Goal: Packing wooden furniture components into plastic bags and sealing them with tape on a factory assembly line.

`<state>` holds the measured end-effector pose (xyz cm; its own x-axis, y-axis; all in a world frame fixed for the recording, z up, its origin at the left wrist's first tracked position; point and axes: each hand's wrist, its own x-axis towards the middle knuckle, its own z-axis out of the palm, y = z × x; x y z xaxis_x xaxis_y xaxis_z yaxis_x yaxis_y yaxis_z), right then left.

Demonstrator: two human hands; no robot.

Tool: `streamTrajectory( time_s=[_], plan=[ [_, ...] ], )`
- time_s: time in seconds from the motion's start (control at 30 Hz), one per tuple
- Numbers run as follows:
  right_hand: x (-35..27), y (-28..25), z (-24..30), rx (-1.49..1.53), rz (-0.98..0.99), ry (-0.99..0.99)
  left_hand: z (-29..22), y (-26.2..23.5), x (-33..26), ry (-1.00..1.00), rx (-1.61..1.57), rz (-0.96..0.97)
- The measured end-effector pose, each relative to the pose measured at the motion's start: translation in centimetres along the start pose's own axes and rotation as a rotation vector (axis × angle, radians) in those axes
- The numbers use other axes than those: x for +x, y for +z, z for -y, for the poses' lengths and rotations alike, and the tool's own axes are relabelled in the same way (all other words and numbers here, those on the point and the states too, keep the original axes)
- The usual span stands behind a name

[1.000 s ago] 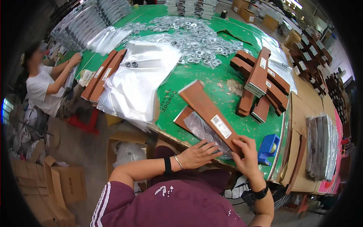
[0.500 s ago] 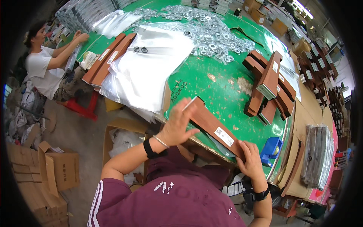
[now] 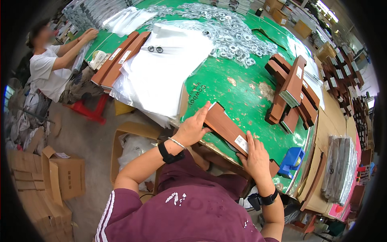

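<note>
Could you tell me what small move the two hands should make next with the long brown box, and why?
Probably slide the long brown box further onto the green table. The left hand grips its far end and the right hand presses the near end by the white label, and that near end lies right at the table's edge, so it might tip off if let go.

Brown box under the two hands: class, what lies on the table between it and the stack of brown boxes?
Head view: bare green tabletop with scuffed patches separates brown box from stack.
</note>
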<state>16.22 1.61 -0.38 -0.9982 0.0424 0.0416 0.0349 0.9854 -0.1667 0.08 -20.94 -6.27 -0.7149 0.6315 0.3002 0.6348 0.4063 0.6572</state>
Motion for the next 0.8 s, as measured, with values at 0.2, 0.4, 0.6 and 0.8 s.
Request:
streamTrajectory(
  time_s=[0.2, 0.4, 0.6, 0.8],
  plan=[
    [-0.6, -0.2, -0.3, 0.019, -0.048, -0.036, -0.2, 0.1, 0.5, 0.011, -0.011, -0.034],
    [-2.1, -1.2, -0.5, 0.035, -0.103, 0.084, -1.7, 1.0, 2.9, 0.148, -0.077, 0.015],
    [-2.2, 0.5, -2.4, -0.009, -0.109, 0.224, -2.6, -1.1, 3.1, 0.231, 0.092, -0.013],
    [-2.6, -1.7, -2.5, -0.025, -0.090, 0.194, 3.3, -11.6, 3.2, 0.015, 0.018, -0.366]
  ],
)
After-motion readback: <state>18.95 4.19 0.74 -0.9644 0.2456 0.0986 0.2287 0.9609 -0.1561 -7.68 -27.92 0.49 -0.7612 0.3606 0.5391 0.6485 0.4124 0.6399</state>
